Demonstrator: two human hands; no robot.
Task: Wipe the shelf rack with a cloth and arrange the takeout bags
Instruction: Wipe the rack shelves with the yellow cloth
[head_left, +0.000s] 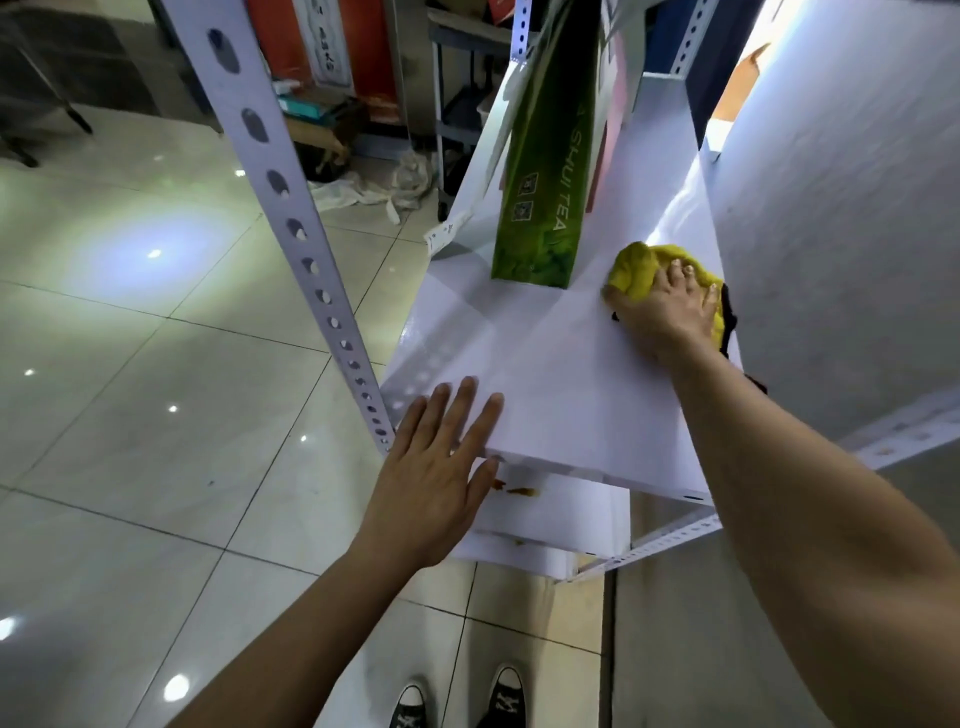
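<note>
The shelf rack (545, 364) is mid-wipe here: the right hand (662, 312) is pressing a bunched yellow cloth (636, 267) flat onto the top white shelf, fingers spread over the cloth rather than curled tight around it, near the wall-side edge. The left hand (436, 467) is just lying flat on the near front corner of the same shelf, fingers straight and a little fanned, holding nothing, looks like it's only bracing. The shelf's long axis runs away from the person, from under the left fingers up toward the far end of the rack. Just beyond the right fingers and a bit to their left there's a tall green takeout bag (545, 171) standing upright, slightly tilted, its tall side pointing up and its narrow face toward the camera, with a pale pinkish bag (615, 104) right behind it. So I'd say the wiping step is in hand and the arranging hasn't started. Next the cloth probably needs to sweep toward the left fingers across the bare part, and the bags would have to be shifted to clean under them. Also some orange-brown stains (517, 489) on the lower shelf just below the left fingers
</note>
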